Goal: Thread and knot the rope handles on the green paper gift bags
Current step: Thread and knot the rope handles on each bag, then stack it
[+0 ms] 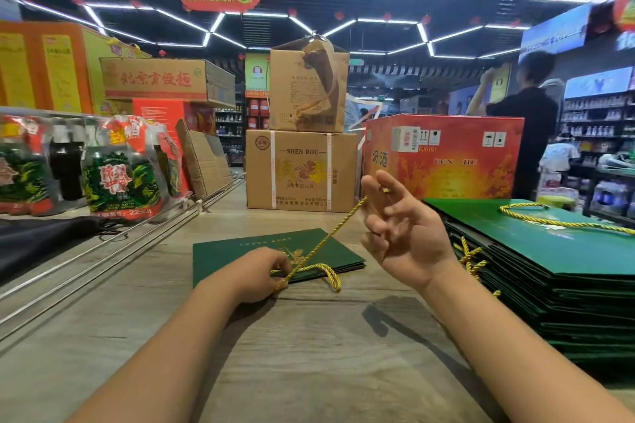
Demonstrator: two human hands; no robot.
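Observation:
A flat green paper gift bag (pixel 240 251) lies on the wooden floor in front of me. My left hand (pixel 261 271) rests on its near edge and pinches the gold rope (pixel 326 237) where it meets the bag. The rope runs taut up and to the right to my raised right hand (pixel 398 227), which pinches the rope's end between thumb and forefinger, the other fingers spread. A second loop of gold rope (pixel 330 273) curls off the bag's near edge.
A tall stack of flat green bags (pixel 563 271) with gold handles stands at my right. Cardboard cartons (pixel 302 168) and a red carton (pixel 446 154) stand behind. Packaged bottles (pixel 117 168) and metal rails lie at left. A person stands at far right.

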